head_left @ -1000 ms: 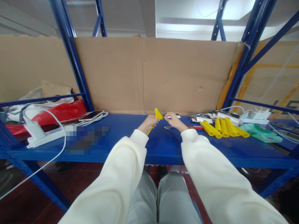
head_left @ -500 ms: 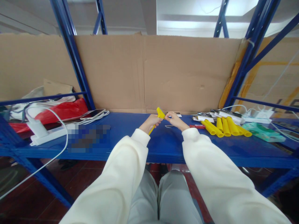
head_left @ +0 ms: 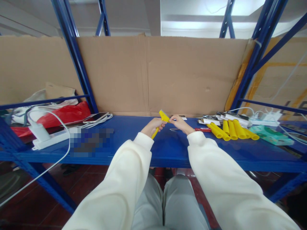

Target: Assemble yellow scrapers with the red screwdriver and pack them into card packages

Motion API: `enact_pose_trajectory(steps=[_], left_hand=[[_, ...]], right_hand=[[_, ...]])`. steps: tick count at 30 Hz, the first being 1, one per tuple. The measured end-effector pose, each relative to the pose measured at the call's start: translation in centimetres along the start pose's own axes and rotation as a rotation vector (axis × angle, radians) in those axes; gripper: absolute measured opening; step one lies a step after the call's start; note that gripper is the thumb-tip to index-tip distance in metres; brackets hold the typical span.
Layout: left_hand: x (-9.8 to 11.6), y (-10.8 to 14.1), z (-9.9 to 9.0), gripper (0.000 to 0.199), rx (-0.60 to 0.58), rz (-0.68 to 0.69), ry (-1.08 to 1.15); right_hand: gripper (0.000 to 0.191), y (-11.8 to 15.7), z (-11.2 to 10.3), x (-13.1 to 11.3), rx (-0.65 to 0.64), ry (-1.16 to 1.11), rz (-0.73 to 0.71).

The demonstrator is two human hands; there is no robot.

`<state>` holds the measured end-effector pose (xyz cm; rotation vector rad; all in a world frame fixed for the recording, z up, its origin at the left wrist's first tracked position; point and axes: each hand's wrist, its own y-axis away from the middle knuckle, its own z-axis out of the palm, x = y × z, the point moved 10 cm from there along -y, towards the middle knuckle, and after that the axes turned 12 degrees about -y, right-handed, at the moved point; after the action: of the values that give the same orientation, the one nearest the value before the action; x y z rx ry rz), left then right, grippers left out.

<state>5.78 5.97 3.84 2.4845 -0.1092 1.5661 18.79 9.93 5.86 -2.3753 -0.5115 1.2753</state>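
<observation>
My left hand (head_left: pixel 154 126) is closed round the handle of a yellow scraper (head_left: pixel 164 116), whose wide flat head points up and away from me. The handle's lower end sticks out below my fist. At the right corner of the scraper's head, the fingers of my right hand (head_left: pixel 178 124) are pinched together. Whatever lies between those fingertips is too small to make out. Beneath my right wrist, a screwdriver with a red handle (head_left: pixel 203 129) lies on the blue shelf top (head_left: pixel 168 150), its thin shaft pointing left.
Several yellow tubes (head_left: pixel 232 130) lie to the right, beside small black-and-white boxes (head_left: pixel 209 120) and a green packet (head_left: pixel 270 134). On the left are a white power strip (head_left: pixel 50 140), a phone (head_left: pixel 96 117) with cable and a red bag (head_left: pixel 69 115). Cardboard (head_left: pixel 179 76) stands behind.
The scraper has tilted slightly, its head shifting a little left. My left hand has moved slightly left; my right hand stays pinched at the head's corner.
</observation>
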Motion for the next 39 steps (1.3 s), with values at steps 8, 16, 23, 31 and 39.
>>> enact_pose_trajectory(steps=[8,16,23,31,39], left_hand=[[-0.2,-0.2,0.1,0.019,-0.006,-0.009,0.011],[-0.2,-0.4,-0.1,0.02,-0.03,0.004,0.05],[-0.2,-0.5,-0.1,0.018,-0.048,0.026,0.082],[-0.6,-0.6,-1.4,0.02,0.013,0.01,0.083],[-3.0,-1.6,-5.3,0.009,0.112,-0.068,0.016]], right_hand=[[0.013,0.0,0.1,-0.1,0.019,-0.011,-0.023],[0.023,0.4,0.0,1.6,0.117,-0.229,0.072],[0.036,0.1,1.1,2.9,0.059,-0.359,0.138],[0.038,0.6,-1.5,1.8,0.135,-0.014,0.162],[0.035,3.3,-9.0,5.1,0.017,0.716,0.445]])
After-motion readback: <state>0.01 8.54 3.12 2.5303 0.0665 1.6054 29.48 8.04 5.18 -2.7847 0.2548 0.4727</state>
